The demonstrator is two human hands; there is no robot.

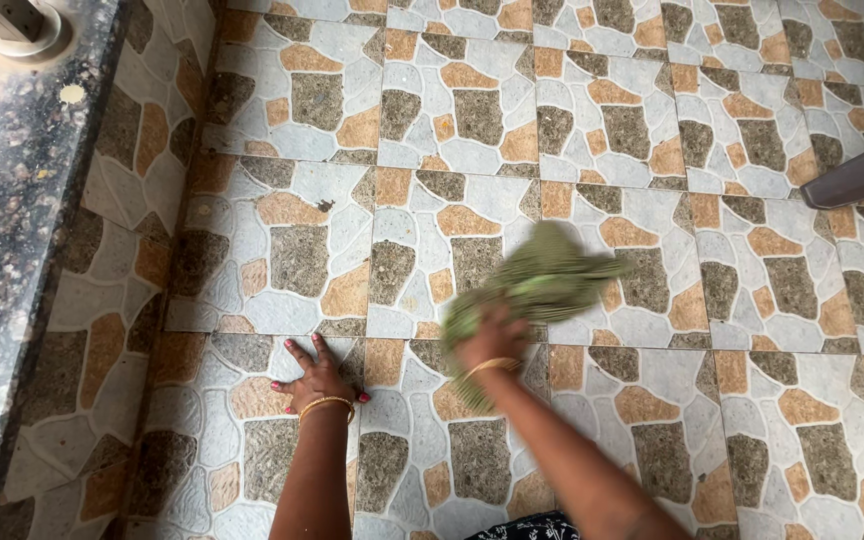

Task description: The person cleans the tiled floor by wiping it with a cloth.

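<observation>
Head view: right hand (490, 343) clenched on the green cloth (537, 283), which trails up-right (blurred); left hand (318, 378) lies flat on the floor tiles (752, 420).

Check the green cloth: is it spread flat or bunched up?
Bunched up. The green cloth is gathered in the right hand on the tiled floor, motion-blurred; left hand lies flat.

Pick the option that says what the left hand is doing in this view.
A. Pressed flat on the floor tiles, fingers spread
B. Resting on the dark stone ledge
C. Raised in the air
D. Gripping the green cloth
A: the left hand lies palm down on the floor tiles, while the right hand grips the green cloth.
</observation>
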